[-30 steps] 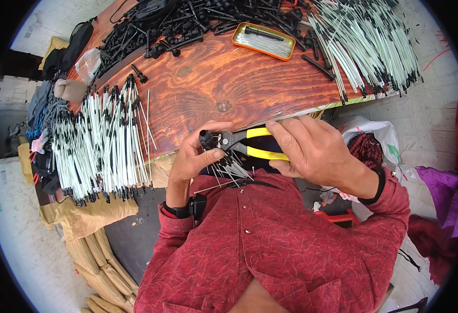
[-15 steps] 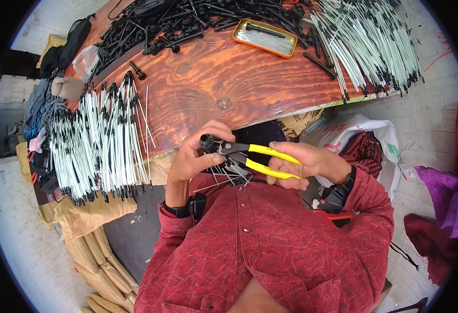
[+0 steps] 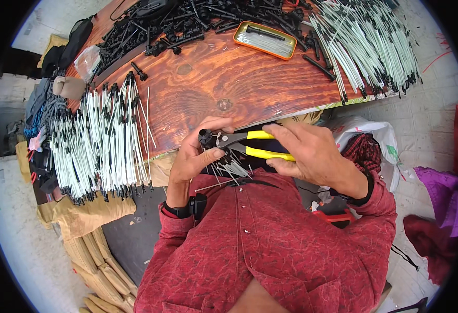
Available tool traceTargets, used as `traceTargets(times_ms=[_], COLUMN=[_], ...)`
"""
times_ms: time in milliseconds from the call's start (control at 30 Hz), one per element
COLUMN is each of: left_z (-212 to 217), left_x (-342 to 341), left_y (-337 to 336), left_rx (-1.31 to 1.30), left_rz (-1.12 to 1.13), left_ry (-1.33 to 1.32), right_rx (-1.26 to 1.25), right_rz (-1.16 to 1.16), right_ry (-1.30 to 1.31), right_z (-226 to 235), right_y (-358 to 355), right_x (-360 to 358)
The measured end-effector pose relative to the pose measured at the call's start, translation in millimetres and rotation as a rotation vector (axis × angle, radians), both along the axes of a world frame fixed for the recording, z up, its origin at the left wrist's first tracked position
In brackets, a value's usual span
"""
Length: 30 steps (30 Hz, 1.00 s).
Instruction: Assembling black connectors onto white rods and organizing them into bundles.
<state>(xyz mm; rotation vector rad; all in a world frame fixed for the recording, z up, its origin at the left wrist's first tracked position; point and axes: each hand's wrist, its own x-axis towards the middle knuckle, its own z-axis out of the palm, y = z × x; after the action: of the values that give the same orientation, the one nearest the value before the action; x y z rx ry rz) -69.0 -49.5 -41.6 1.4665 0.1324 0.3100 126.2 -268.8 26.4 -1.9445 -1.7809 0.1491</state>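
Note:
My left hand (image 3: 193,156) is closed around a black ribbed plastic fitting (image 3: 206,139), just off the table's near edge. My right hand (image 3: 312,156) grips the yellow handles of a pair of pliers (image 3: 260,153), thumb on the lower handle and fingers over the upper one. The handles stand apart. The dark jaws reach to the fitting's side, at the left fingers; whether they bite on anything is too small to tell. Below, several thin pale rods (image 3: 231,169) fan out over my lap. How they join the fitting is hidden by the left hand.
On the wooden table (image 3: 187,99) lie bundles of white rods with black ends at left (image 3: 101,141) and at right (image 3: 367,47). Along the back is a heap of black fittings (image 3: 171,26). Near it sits an orange-rimmed tin (image 3: 266,52) of thin pins. A white sack (image 3: 388,143) stands at right.
My right hand has turned palm-down over the plier handles, having held them from beneath. The pliers have tilted level. My left hand keeps its hold on the fitting.

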Motion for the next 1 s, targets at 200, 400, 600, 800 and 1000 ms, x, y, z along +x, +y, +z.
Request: traceTargets(times_ms=[200, 400, 600, 800, 1000], left_z=[4.5, -0.4, -11.3, -8.3, -0.3], left_x=[-5.8, -7.1, -2.9, -5.8, -2.6], left_y=[-1.5, -6.3, -11.0, -11.7, -10.9], left_rx=[-0.009, -0.008, -0.07, -0.029, 0.011], left_rz=[-0.051, -0.025, 0.049, 0.02, -0.046], left_ry=[0.045, -0.005, -0.007, 0.005, -0.013], right_rx=[-0.562, -0.646, -0.564, -0.275, -0.341], right_rz=[0.099, 0.027, 0.023, 0.086, 0.1], right_ry=[0.911, 1.084, 0.969, 0.779, 0.715], right_z=[-7.4, -10.4, 3.4, -10.5, 3.1], right_y=[0.5, -3.2, -1.6, 4.0, 9.9], right_x=[12.0, 15.1, 31.9, 27.3, 29.8])
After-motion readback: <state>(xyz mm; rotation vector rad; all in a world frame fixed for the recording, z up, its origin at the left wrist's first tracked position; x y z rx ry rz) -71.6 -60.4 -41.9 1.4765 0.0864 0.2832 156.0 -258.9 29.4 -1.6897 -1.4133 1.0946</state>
